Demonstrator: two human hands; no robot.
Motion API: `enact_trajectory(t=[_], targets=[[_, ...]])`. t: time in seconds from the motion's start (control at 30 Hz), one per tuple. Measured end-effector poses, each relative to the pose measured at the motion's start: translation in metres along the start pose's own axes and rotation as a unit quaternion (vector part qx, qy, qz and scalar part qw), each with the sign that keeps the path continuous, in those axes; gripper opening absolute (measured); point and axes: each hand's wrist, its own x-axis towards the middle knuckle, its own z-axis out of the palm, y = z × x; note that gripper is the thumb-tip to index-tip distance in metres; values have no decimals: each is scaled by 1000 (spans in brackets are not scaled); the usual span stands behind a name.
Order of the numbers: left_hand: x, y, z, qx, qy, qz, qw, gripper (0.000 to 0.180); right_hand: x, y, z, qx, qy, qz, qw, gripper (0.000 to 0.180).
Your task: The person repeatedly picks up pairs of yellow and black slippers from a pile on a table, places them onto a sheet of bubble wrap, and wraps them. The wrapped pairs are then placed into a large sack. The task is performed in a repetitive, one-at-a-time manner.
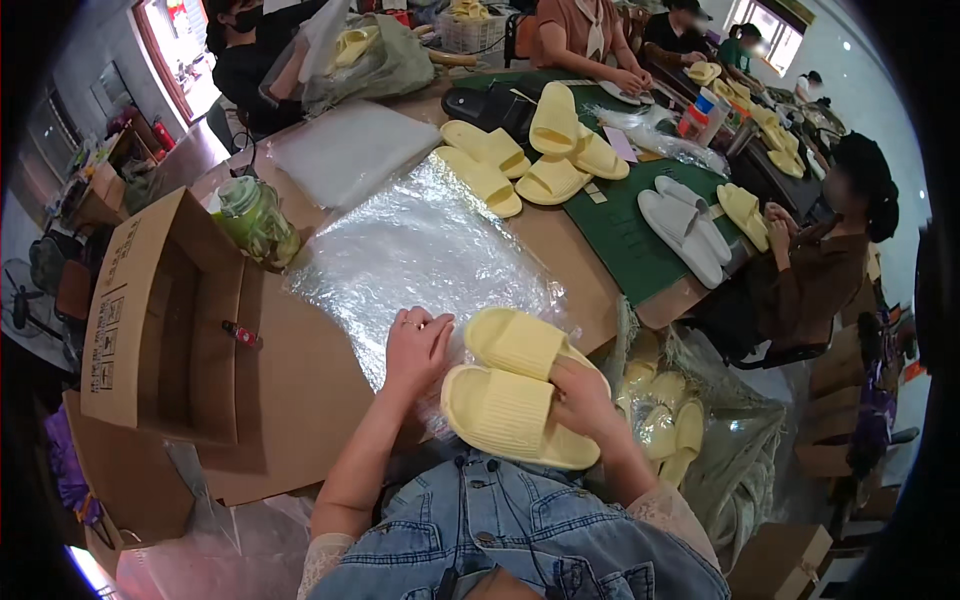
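Observation:
A pair of pale yellow slippers point(505, 400) is in my right hand point(585, 398), whose fingers reach into the foot openings and close around the inner sides. The slippers lie side by side just above the near table edge, toes pointing left. My left hand point(418, 350) is over the near part of the shiny clear plastic bags point(430, 250), left of the slippers. Its fingers are bent and drawn together with the thumb; whether plastic is pinched between them is hard to make out.
An open cardboard box point(165, 330) stands at the left, with a small red bottle point(240, 333) by it. A green-lidded jar point(255, 222) is behind. More yellow slippers point(490, 165), grey slippers point(685, 230) and a green mat point(625, 240) lie farther off. A sack of slippers point(690, 430) is at right. Several people sit around.

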Motion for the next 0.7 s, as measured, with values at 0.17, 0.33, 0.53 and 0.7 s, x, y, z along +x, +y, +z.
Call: enact_trajectory(t=[0.17, 0.33, 0.53, 0.7], targets=[[-3, 21, -5, -88, -26, -35, 995, 18, 12, -3, 11, -86, -19, 31, 996, 21], [-6, 49, -15, -85, -67, 22, 994, 21, 19, -7, 24, -78, -8, 29, 997, 22], [-7, 80, -32, -109, -92, 54, 988, 23, 44, 1, 56, -57, 10, 21, 998, 22], [-12, 95, -45, -147, -76, 84, 983, 27, 95, 5, 85, -90, 13, 49, 995, 23]])
